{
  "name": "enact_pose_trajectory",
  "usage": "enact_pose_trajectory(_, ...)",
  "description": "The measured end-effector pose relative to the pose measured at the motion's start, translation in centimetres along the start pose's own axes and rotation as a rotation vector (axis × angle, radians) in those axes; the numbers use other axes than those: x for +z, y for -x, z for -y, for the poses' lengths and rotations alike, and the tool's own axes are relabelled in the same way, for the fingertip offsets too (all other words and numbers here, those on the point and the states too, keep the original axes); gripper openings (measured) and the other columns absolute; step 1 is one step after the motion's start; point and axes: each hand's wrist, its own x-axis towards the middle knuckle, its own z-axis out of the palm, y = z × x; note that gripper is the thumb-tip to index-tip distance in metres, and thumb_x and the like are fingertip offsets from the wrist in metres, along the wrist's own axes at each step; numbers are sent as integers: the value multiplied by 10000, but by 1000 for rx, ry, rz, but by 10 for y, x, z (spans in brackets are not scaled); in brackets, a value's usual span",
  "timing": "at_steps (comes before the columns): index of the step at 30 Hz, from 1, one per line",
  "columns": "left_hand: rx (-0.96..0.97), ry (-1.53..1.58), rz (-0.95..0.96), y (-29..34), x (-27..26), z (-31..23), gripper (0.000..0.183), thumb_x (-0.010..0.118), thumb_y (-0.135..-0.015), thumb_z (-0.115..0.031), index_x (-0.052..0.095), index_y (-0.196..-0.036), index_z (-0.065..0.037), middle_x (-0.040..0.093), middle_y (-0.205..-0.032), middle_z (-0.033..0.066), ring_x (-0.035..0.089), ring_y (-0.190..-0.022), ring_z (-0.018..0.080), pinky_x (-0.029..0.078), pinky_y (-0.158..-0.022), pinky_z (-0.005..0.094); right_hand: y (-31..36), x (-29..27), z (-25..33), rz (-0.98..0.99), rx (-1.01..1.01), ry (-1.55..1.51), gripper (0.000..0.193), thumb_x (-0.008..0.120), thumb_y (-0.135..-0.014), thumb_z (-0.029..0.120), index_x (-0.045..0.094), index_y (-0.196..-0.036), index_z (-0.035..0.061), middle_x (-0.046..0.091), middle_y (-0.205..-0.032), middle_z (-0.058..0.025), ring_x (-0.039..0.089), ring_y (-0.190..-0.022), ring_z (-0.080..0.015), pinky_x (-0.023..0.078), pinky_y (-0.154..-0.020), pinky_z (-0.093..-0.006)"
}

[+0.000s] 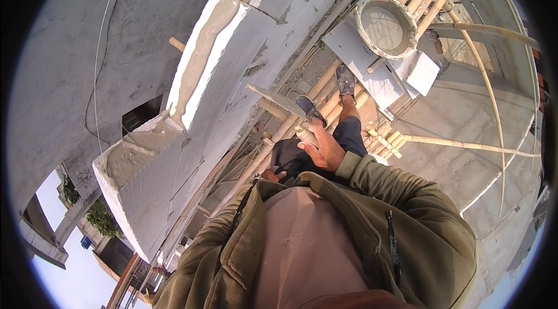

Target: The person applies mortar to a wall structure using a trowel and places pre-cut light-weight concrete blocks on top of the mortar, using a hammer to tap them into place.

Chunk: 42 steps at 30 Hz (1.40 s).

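My right hand (pixel 326 153) is closed round the handle of a trowel (pixel 278 100). Its flat, mortar-smeared blade points toward the wall of white blocks. Low by my dark trousers is my left hand (pixel 273 175), partly hidden by the jacket, so its grip does not show clearly. To the left stands a white block (pixel 224 65) with a thick strip of wet grey mortar (pixel 200 56) along its top. A lower block (pixel 160 178) nearer me also carries mortar, spread more widely over its top.
A round bucket (pixel 363 31) of grey mortar stands on a board (pixel 372 79) at the upper right. My feet are on bamboo poles (pixel 328 79) of a scaffold. More bamboo poles (pixel 465 142) cross the right side. A concrete surface (pixel 145 24) lies beyond the wall, with a thin wire hanging there.
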Motion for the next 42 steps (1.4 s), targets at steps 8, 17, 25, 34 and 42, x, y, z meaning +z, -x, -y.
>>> enact_pose_trajectory(8,-49,-437,-11,-94,-50,-86,782,638,-931,-620,609,-1339,46,594,-1389,299,544,-1327,441,421,-1125,451,-31,-235,-114,-807,530,-538,387,637,-1016,234,515,-1267,-34,682,-1005,-133,684,-770,-178,569,-576,-317)
enact_pose_trajectory(17,408,-150,-335,-315,-142,-327,478,665,-952,-392,687,-1199,16,735,-1141,192,695,-1069,308,508,-954,402,75,-259,-435,-1345,1029,-7,342,640,-979,282,652,-1071,-47,731,-944,-169,708,-849,-237,544,-761,-365)
enact_pose_trajectory(25,479,374,-360,-571,-153,-491,573,642,-982,-336,507,-1434,-12,563,-1457,148,524,-1338,291,409,-1118,450,199,-191,-731,-385,1549,616,703,817,-861,178,484,-1473,92,634,-1350,-91,637,-1172,-313,520,-1017,-485)
enact_pose_trajectory(34,591,618,-193,-592,-213,-462,495,580,-1014,-418,542,-1423,-143,576,-1416,94,547,-1281,260,455,-1066,535,105,-200,-711,-1368,1039,-893,717,622,-932,672,614,-1315,67,668,-1218,-92,629,-987,-252,508,-847,-417)
enact_pose_trajectory(42,357,-93,-446,-503,-180,-527,600,533,-974,-505,590,-1383,-70,619,-1378,133,638,-1155,294,530,-882,488,208,-274,-655,-996,1480,-133,649,551,-978,611,644,-1273,41,689,-1095,-138,669,-930,-310,563,-686,-482)
